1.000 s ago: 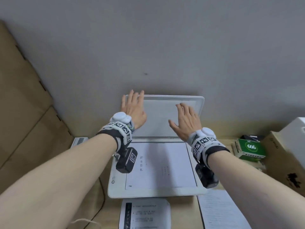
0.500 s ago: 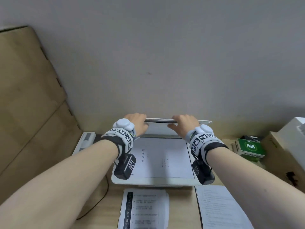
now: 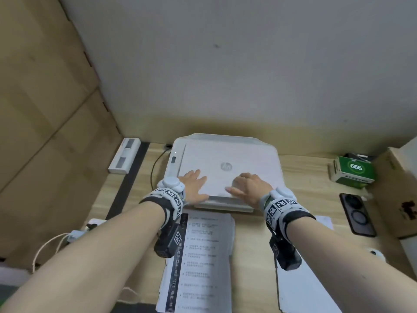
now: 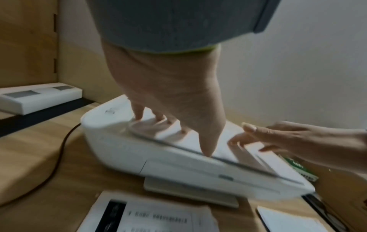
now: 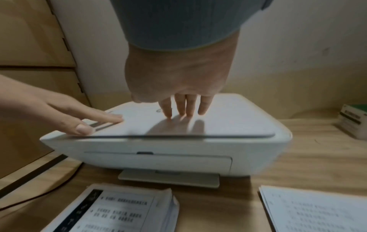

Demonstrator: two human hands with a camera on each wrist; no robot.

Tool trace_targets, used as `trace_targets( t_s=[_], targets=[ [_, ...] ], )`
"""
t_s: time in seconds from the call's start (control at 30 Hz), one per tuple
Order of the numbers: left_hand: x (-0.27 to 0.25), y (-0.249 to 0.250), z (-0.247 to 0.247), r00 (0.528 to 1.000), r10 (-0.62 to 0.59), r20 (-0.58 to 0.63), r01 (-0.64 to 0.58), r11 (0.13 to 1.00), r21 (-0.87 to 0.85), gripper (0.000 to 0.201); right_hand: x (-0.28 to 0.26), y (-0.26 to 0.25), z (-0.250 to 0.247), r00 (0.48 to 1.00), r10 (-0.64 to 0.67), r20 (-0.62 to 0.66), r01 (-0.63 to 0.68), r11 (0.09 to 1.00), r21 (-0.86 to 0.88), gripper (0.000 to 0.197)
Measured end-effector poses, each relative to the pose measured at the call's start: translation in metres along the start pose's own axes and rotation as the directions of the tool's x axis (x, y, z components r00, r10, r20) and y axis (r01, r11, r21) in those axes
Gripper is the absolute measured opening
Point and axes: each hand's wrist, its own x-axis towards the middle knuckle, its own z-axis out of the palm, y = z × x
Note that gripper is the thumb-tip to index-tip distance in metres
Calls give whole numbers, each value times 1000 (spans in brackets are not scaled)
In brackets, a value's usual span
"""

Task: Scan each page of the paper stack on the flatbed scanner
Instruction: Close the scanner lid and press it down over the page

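With the scanner point(image 3: 225, 168) sitting at the far middle of the desk, lid down, I rest my left hand point(image 3: 194, 185) flat on its near-left part and my right hand point(image 3: 249, 188), fingers relaxed, on its near-right part; the paper stack point(image 3: 200, 263) lies near.

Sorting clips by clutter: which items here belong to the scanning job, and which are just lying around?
Part of the job:
scanner, lid down
left hand and right hand, both flat on the lid
printed paper stack in front of the scanner
second paper pile to the right

Lying about:
green box
phone
cardboard box
white bar-shaped device
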Motion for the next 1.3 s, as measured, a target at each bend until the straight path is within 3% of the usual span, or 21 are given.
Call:
trace_targets(
  t_s=[0.07,0.1,0.3,0.4,0.47,0.6,0.77,0.87,0.97,1.07,1.3],
  targets=[
    [0,2,22,995,0,102,4,999,-37,81,-4,1,12,999,-3,33,2,999,34,54],
    [1,2,32,995,-1,96,7,998,-59,79,-5,0,20,999,-17,36,16,999,32,52],
    [-4,-23,33,987,-35,-157,15,992,-126,62,21,-23,30,999,-37,-30,36,999,-11,51],
    [-5,-57,25,955,-153,-253,101,974,-205,61,52,-49,30,997,-77,-23,77,997,2,53],
    [1,-76,27,930,-270,-250,189,933,-305,59,74,-62,41,996,-92,-18,93,995,23,61],
    [20,-96,36,873,-465,-145,310,760,-571,36,93,-75,69,996,0,-87,1,1000,16,64],
    [37,-87,43,830,-550,87,353,400,-846,51,91,-80,82,991,17,-135,-22,999,-36,67],
    [38,-80,48,813,-574,96,286,251,-925,50,92,-81,83,990,18,-141,-25,999,-47,67],
    [37,-78,49,802,-597,25,208,240,-948,36,92,-81,83,990,17,-141,-25,999,-49,67],
    [35,-74,47,791,-612,20,216,248,-944,22,91,-79,84,989,22,-144,-28,999,-46,67],
    [35,-75,42,791,-612,-5,196,261,-945,28,93,-81,85,986,29,-164,-38,998,-54,67]
  ],
)
